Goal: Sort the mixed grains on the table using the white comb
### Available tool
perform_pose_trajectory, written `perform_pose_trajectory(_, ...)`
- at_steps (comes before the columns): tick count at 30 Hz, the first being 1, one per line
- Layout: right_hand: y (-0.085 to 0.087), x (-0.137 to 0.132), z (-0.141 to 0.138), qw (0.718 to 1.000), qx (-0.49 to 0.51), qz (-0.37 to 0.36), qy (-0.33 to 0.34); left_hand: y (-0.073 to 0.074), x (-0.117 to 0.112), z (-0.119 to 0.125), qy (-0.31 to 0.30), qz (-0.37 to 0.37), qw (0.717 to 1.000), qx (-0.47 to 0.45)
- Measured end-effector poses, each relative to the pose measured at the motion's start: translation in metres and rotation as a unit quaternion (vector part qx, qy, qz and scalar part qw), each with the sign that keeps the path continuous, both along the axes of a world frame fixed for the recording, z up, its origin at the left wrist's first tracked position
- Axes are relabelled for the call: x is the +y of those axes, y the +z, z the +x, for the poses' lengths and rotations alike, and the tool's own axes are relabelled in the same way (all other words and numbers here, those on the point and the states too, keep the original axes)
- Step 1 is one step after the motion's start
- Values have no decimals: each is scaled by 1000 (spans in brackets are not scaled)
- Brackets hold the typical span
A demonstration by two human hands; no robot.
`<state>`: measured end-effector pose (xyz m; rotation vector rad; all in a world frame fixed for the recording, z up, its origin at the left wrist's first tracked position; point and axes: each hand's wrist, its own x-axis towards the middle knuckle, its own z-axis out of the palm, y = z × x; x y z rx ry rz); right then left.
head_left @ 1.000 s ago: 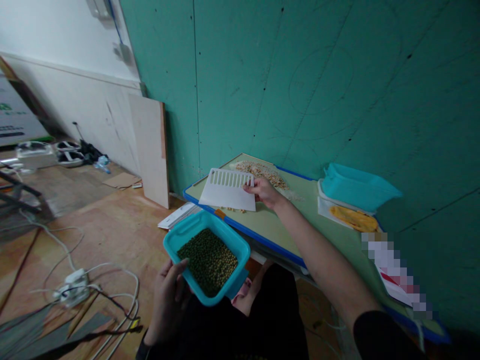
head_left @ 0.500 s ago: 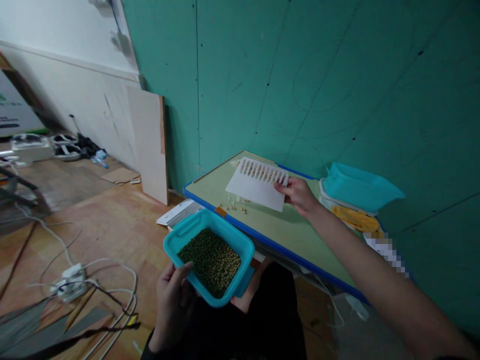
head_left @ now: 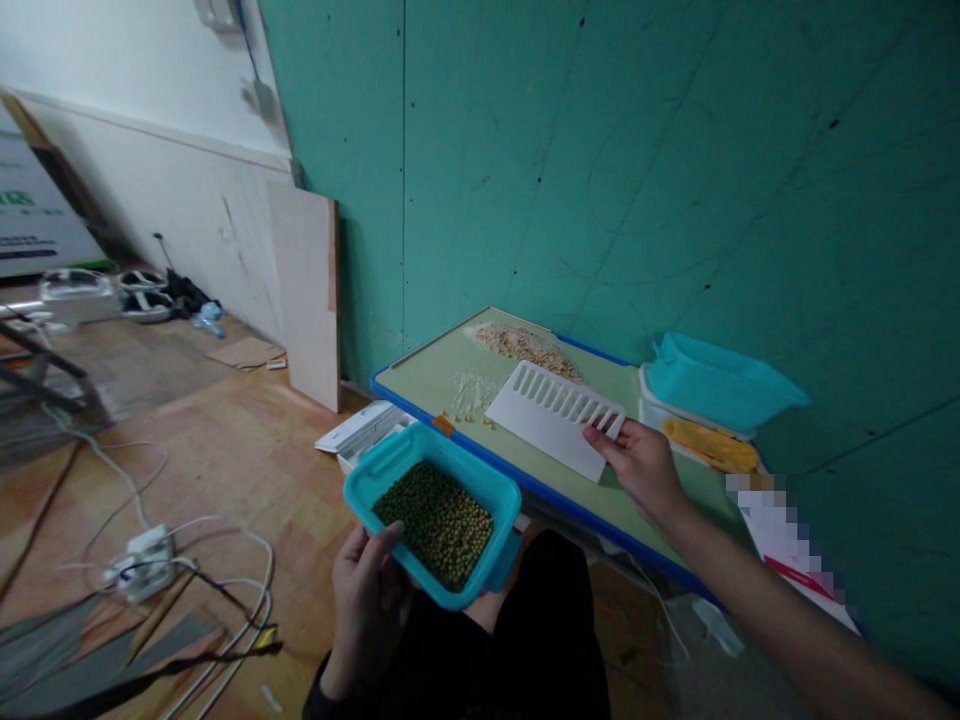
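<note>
The two hands are well apart, each closed on something of its own. The left hand grips a turquoise tub at its 8 o'clock side, thumb over the rim; in the tub lie beans, dark green toward 10 o'clock and yellowish toward 4. The right hand pinches a white slotted plate at its end between 3 and 4 o'clock, and that plate sits at 2 o'clock from the tub, over a pale green tabletop with a blue edge; I cannot tell whether its lower edge touches the surface. From the plate, some yellowish beans lie at 9 o'clock near the table's edge, small pale grains are scattered at 10, and a mixed heap of grains and beans is spread at 11. Between 2 and 3 o'clock stands another turquoise container, with a yellow cloth just beside it. Farther off from the tub, a power strip lies on the floor at 9 o'clock and a pale board stands upright at 11.
</note>
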<state>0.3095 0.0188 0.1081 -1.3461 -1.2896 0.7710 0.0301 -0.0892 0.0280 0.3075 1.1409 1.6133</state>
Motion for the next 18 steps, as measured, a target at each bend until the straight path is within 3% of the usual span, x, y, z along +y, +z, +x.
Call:
perform_pose_trajectory(12, 0, -32, -23, 994, -78, 56, 50, 5, 5, 3, -10, 4, 1000, -3)
perform_pose_trajectory(18, 2, -17, -30, 993, -79, 83, 26, 7, 5, -2, -7, 4, 1000, 3)
